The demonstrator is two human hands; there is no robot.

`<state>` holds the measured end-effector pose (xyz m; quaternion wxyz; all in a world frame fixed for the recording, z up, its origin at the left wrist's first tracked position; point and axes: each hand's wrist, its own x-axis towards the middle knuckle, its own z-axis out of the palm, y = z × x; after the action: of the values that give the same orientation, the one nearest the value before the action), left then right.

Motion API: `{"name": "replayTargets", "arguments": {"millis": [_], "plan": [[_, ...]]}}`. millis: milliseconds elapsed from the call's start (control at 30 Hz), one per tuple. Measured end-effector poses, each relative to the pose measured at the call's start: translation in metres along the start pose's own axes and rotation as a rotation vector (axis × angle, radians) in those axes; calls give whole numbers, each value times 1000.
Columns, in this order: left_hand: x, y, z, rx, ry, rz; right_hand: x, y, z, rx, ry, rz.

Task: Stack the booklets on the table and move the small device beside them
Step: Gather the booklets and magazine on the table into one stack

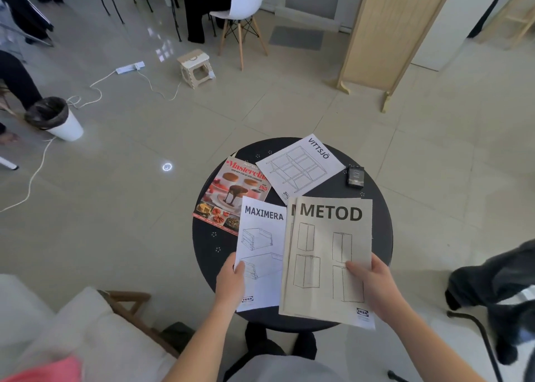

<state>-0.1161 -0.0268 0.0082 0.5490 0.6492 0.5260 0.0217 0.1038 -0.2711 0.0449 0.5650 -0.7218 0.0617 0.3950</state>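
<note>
On the round black table (208, 245) lie several booklets. My right hand (373, 283) grips the beige METOD booklets (324, 254), two of them overlapped, at their right edge. My left hand (231, 280) pinches the left edge of the white MAXIMERA booklet (262, 242), which is partly tucked under the METOD pair. A colourful Masterclass cookbook (228, 193) lies at the table's left. The white VITTSJÖ booklet (301, 167) lies tilted at the far side. The small black device (355, 176) rests at the far right edge, apart from both hands.
A cushioned wooden chair (86, 323) stands at the lower left. Dark clothing (498, 283) hangs at the right. On the tiled floor beyond are a small stool (195, 68), a white bin (56, 119), cables, a white chair (243, 8) and a wooden screen (385, 31).
</note>
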Motion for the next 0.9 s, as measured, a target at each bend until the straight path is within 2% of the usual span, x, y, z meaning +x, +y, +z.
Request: {"name": "replayTargets", "arguments": {"millis": [233,500,900], "plan": [[-18,24,-26,-165,-94,37,-5,-5,15,40,-8,10],[-18,63,-24,-322,-208,49,-6,-22,27,69,21,-24],[-10,91,-3,-309,-432,78,-14,-34,30,150,-35,10]]}}
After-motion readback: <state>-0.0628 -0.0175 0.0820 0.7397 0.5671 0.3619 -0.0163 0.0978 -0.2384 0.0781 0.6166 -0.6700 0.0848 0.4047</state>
